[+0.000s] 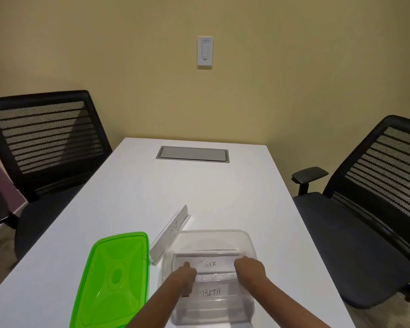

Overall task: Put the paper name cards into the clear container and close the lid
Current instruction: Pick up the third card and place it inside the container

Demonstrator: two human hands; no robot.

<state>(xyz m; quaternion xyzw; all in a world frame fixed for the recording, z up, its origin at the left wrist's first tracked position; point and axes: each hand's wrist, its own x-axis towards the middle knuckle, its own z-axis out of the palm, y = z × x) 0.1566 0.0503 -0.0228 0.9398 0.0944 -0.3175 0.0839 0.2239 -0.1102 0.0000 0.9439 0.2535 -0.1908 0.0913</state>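
- The left hand (186,278) gripped the left end of the white folded paper name card marked TIGER (208,263), thumb on top; the right hand (250,271) gripped its right end, fingers curled.
- This card sat between both hands, inside the clear rectangular plastic container (247,236); a white paper card marked BETA (210,292) lay in the same container, just nearer than the hands.
- A third white folded card (173,229) lay on the white table (140,185) beyond the left hand, just beside the container's outer wall; contact could not be told.
- The translucent green plastic lid (114,280) lay flat to the left of the left hand, off the container.
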